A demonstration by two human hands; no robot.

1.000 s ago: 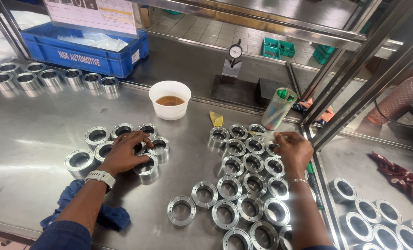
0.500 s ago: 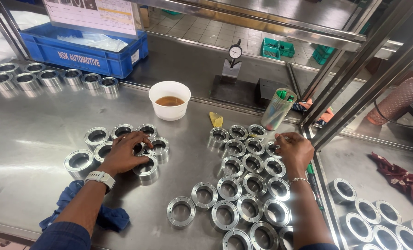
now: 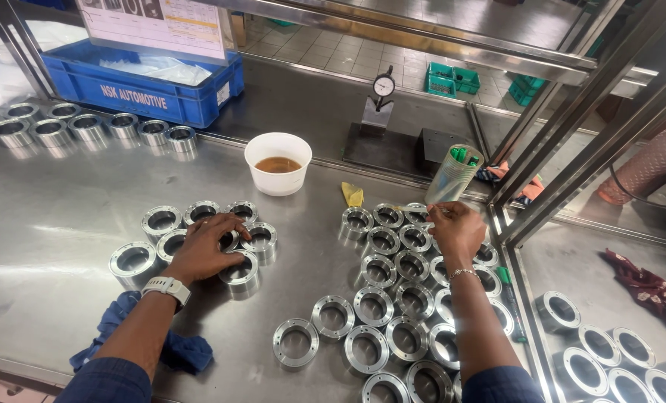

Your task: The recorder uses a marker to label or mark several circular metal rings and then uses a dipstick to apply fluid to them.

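Steel bench — left hand (image 3: 202, 250) grips a shiny flanged ring (image 3: 241, 273), right hand (image 3: 456, 231) pinches something unclear.

Bench (image 3: 42, 246): brushed steel, dull sheen, faint smears. Rings (image 3: 393, 298) under both hands: machined metal, bright outer faces, bores glossy and mirror-like. Bowl (image 3: 277, 163) at 12 o'clock: smooth white plastic, brown liquid shining inside. Crate (image 3: 161, 93) at 10 o'clock: blue moulded plastic, semi-gloss. Cloth (image 3: 180, 351) at 7 o'clock: blue woven rag, matt, crumpled. Cup (image 3: 452, 175) at 1 o'clock: clear plastic. Watch strap (image 3: 167, 286) on left hand (image 3: 202, 250): pale, matt.
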